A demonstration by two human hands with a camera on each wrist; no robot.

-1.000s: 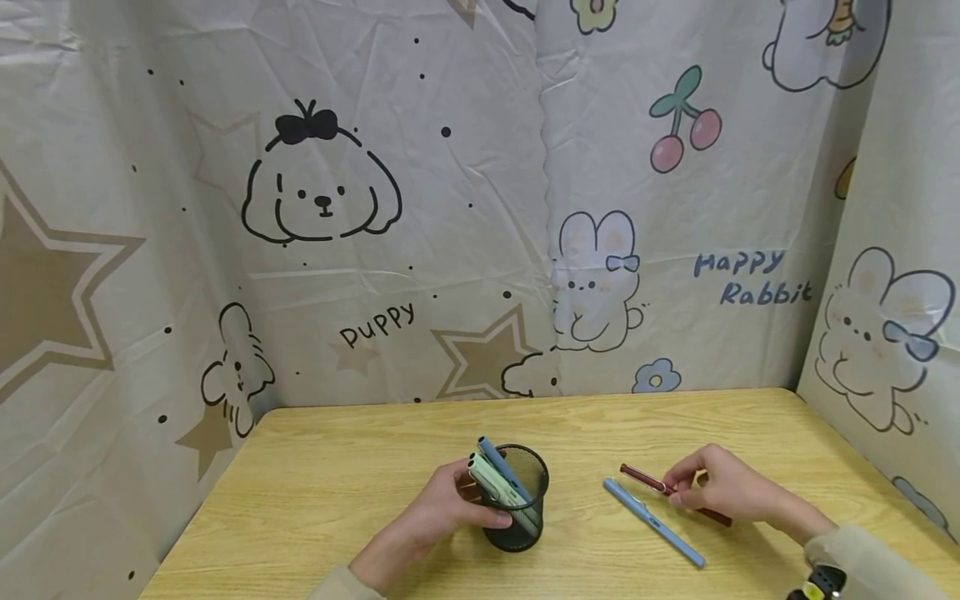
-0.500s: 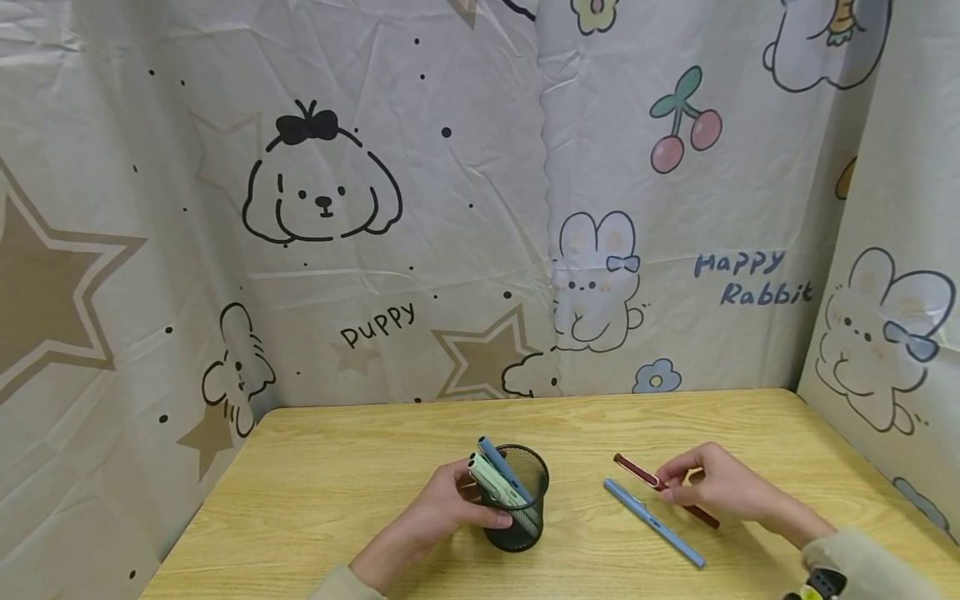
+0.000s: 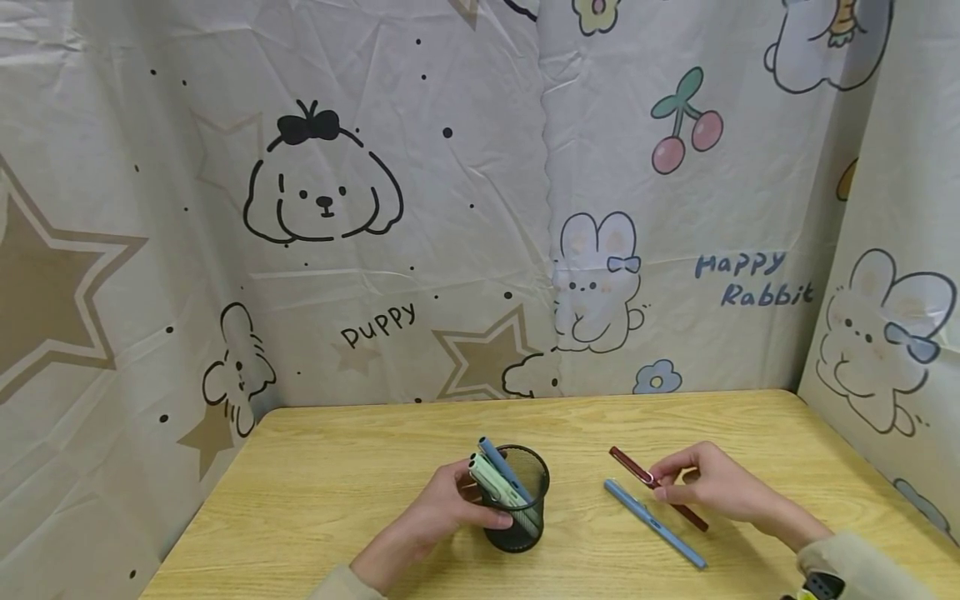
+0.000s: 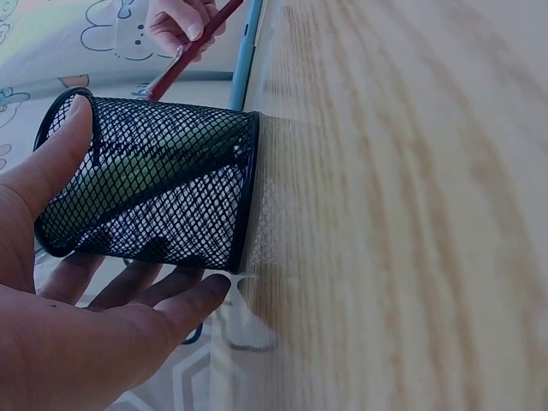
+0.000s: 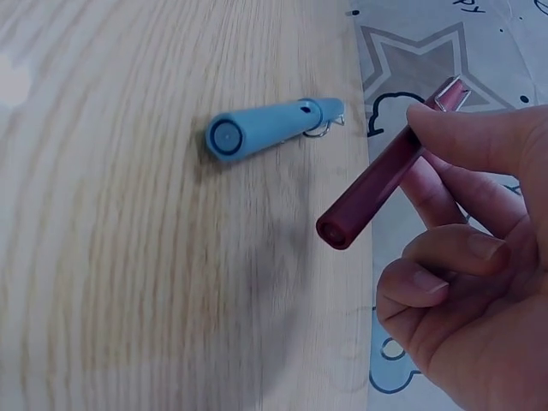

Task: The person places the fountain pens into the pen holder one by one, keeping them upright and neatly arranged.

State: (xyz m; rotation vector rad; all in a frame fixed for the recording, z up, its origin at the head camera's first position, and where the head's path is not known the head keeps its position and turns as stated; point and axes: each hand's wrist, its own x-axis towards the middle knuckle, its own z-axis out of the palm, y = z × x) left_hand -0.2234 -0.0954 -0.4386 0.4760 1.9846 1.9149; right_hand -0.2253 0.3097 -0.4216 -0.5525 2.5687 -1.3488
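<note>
Printed cloth (image 3: 465, 167) hangs at twelve o'clock beyond the wooden table (image 3: 352, 467); left hand (image 3: 447, 507) grips a mesh cup (image 3: 514, 540); right hand (image 3: 711, 481), at the cup's three o'clock, pinches a red pen (image 3: 631, 466).

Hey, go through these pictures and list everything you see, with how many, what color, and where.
Mesh holder: one, black, upright on the table
Blue pen: one, blue, leaning inside the holder
Green pens: apparently two, pale green, inside the holder
Loose blue pen: one, blue, lying right of the holder
Red pen: one, dark red, held beside the loose blue pen
Table: one, yellowish wood grain, beneath everything
Backdrop: sheet count unclear, off-white with cartoon prints, behind and beside the table
Wristband: one, black and yellow, by the right sleeve
Sleeves: two, beige, at the bottom edge
Left hand: one, bare, around the holder
Right hand: one, bare, pinching the red pen
</note>
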